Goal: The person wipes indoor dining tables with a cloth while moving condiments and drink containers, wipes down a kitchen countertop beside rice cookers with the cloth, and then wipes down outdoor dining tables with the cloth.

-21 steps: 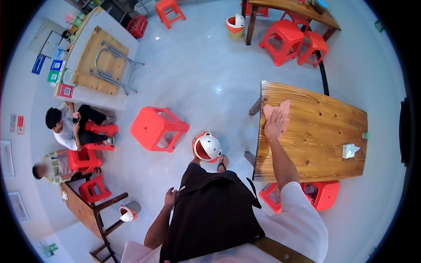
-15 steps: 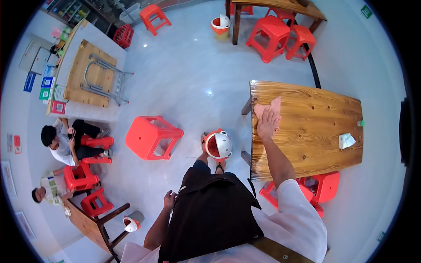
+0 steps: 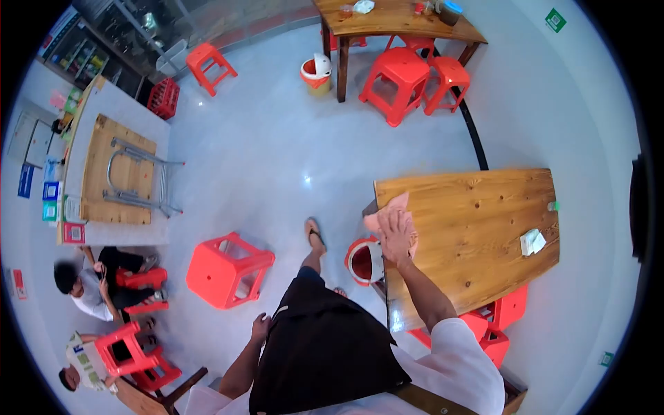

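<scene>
My right hand (image 3: 395,236) lies flat with spread fingers on a pink cloth (image 3: 397,209) at the left edge of the wooden table (image 3: 470,235). Part of the cloth shows past the fingertips and hangs at the table's edge. Low beside the dark apron (image 3: 321,346), my left hand (image 3: 261,328) is partly curled; whether it holds anything is too small to tell. A white tissue pack (image 3: 532,242) and a small green-capped item (image 3: 552,206) rest toward the table's right side.
A red stool (image 3: 228,271) stands left of my legs. A white and red bin (image 3: 364,261) is beside the table's left edge. Two seated people are at the left. Another wooden table (image 3: 401,22) with red stools stands at the back, near another bin (image 3: 317,74).
The view has shifted, and one foot is now further forward. The bin now appears closer to the table's left edge. My right hand stays on the cloth near that edge.
</scene>
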`<move>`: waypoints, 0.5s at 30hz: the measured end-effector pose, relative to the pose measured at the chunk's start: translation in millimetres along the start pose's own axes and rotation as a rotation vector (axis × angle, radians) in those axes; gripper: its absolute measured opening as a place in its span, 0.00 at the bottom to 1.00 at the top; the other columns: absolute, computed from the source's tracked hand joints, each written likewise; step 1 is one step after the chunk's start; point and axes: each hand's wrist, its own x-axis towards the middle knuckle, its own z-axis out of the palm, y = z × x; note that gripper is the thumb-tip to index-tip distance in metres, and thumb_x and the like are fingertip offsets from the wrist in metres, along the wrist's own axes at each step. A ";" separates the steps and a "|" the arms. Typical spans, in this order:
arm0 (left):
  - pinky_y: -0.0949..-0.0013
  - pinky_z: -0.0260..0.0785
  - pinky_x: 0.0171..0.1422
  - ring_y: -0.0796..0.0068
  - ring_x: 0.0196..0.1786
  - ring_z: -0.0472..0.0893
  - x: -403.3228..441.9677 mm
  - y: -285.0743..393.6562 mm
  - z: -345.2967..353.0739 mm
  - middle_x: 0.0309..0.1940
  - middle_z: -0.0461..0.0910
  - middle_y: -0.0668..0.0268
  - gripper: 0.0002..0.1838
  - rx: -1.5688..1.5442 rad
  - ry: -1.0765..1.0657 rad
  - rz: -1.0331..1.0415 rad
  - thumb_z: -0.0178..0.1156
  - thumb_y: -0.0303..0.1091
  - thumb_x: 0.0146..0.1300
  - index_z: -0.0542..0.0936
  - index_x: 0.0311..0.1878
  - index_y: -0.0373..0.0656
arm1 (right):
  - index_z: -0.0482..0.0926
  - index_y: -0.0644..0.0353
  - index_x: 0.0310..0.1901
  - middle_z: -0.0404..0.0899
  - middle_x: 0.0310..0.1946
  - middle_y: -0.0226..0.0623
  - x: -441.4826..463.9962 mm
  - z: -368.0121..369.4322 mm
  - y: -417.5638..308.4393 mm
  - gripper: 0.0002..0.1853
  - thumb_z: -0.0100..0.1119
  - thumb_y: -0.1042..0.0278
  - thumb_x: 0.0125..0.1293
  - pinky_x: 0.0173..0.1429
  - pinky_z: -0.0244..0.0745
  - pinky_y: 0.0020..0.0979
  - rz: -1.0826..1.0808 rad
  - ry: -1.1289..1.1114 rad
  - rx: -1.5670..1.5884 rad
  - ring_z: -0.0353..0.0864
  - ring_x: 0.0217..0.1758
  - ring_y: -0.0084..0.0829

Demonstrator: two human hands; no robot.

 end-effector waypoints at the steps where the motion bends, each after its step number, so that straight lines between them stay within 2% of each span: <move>1: 0.64 0.78 0.57 0.63 0.49 0.86 26.9 -6.1 -5.3 0.50 0.85 0.51 0.30 0.101 -0.004 0.042 0.61 0.42 0.72 0.71 0.70 0.33 | 0.65 0.35 0.76 0.51 0.82 0.42 23.0 2.9 -2.1 0.30 0.51 0.53 0.73 0.82 0.38 0.66 -0.050 0.004 0.002 0.44 0.84 0.56; 2: 0.63 0.78 0.59 0.61 0.51 0.86 52.2 -9.4 -10.8 0.53 0.85 0.50 0.30 0.202 -0.003 0.085 0.62 0.43 0.72 0.72 0.69 0.32 | 0.66 0.34 0.75 0.51 0.82 0.42 48.3 1.5 -4.3 0.29 0.51 0.54 0.72 0.82 0.38 0.66 -0.054 -0.028 -0.030 0.45 0.84 0.55; 3: 0.63 0.77 0.61 0.60 0.52 0.86 83.4 -10.6 -16.3 0.55 0.84 0.50 0.30 0.120 -0.008 0.095 0.62 0.43 0.72 0.73 0.69 0.32 | 0.68 0.34 0.74 0.51 0.82 0.41 70.2 -3.7 -7.2 0.29 0.52 0.54 0.72 0.82 0.39 0.65 -0.058 -0.066 -0.061 0.45 0.84 0.54; 5: 0.62 0.76 0.63 0.57 0.54 0.86 111.3 44.1 -33.1 0.58 0.83 0.50 0.30 -0.046 -0.019 0.115 0.62 0.44 0.71 0.74 0.68 0.32 | 0.70 0.33 0.72 0.52 0.82 0.40 115.0 -2.7 -10.1 0.27 0.52 0.54 0.71 0.82 0.39 0.64 -0.061 -0.114 -0.150 0.46 0.84 0.52; 6: 0.62 0.78 0.58 0.60 0.48 0.87 130.2 53.0 -43.2 0.55 0.84 0.53 0.28 0.051 0.010 0.108 0.62 0.43 0.71 0.75 0.67 0.32 | 0.70 0.33 0.72 0.53 0.81 0.40 131.6 -1.2 -10.3 0.27 0.52 0.54 0.71 0.82 0.39 0.65 -0.032 -0.132 -0.124 0.47 0.84 0.51; 8: 0.63 0.79 0.48 0.67 0.41 0.85 155.1 115.8 -65.5 0.48 0.85 0.56 0.27 -0.191 0.009 0.017 0.61 0.41 0.71 0.75 0.66 0.32 | 0.70 0.33 0.72 0.55 0.81 0.39 154.7 2.8 -7.8 0.27 0.52 0.53 0.72 0.82 0.40 0.66 0.008 -0.173 -0.075 0.47 0.84 0.51; 9: 0.67 0.76 0.39 0.74 0.36 0.82 179.3 139.6 -78.8 0.43 0.85 0.60 0.26 -0.264 -0.019 0.002 0.60 0.39 0.70 0.74 0.66 0.33 | 0.71 0.35 0.71 0.60 0.78 0.37 157.5 25.2 -0.3 0.26 0.53 0.53 0.71 0.81 0.41 0.66 0.006 -0.089 -0.023 0.51 0.83 0.52; 11: 0.69 0.75 0.37 0.73 0.36 0.82 242.6 192.9 -106.3 0.42 0.85 0.59 0.28 -0.206 -0.028 0.139 0.60 0.39 0.69 0.73 0.68 0.34 | 0.71 0.36 0.71 0.67 0.72 0.37 165.2 -2.3 -5.6 0.26 0.54 0.55 0.70 0.80 0.44 0.66 -0.022 -0.133 -0.048 0.59 0.78 0.53; 12: 0.69 0.74 0.37 0.73 0.36 0.82 259.8 212.4 -111.0 0.42 0.85 0.58 0.28 -0.175 -0.037 0.194 0.60 0.39 0.69 0.72 0.68 0.35 | 0.71 0.38 0.71 0.67 0.73 0.38 166.2 -4.6 -5.6 0.27 0.54 0.57 0.70 0.81 0.45 0.64 -0.022 -0.120 0.011 0.60 0.78 0.53; 14: 0.69 0.74 0.37 0.71 0.37 0.83 283.0 282.9 -128.2 0.42 0.85 0.58 0.30 -0.062 0.031 0.141 0.61 0.39 0.68 0.72 0.69 0.35 | 0.71 0.42 0.71 0.66 0.74 0.37 170.4 -15.2 -5.2 0.25 0.49 0.58 0.74 0.82 0.44 0.60 0.107 -0.097 0.134 0.59 0.78 0.52; 15: 0.67 0.75 0.37 0.70 0.38 0.84 295.8 317.6 -132.3 0.43 0.85 0.57 0.31 -0.172 0.025 0.117 0.61 0.39 0.67 0.71 0.71 0.36 | 0.69 0.45 0.72 0.64 0.75 0.38 171.5 -8.2 2.1 0.25 0.48 0.59 0.75 0.82 0.43 0.59 0.218 0.003 0.164 0.58 0.79 0.52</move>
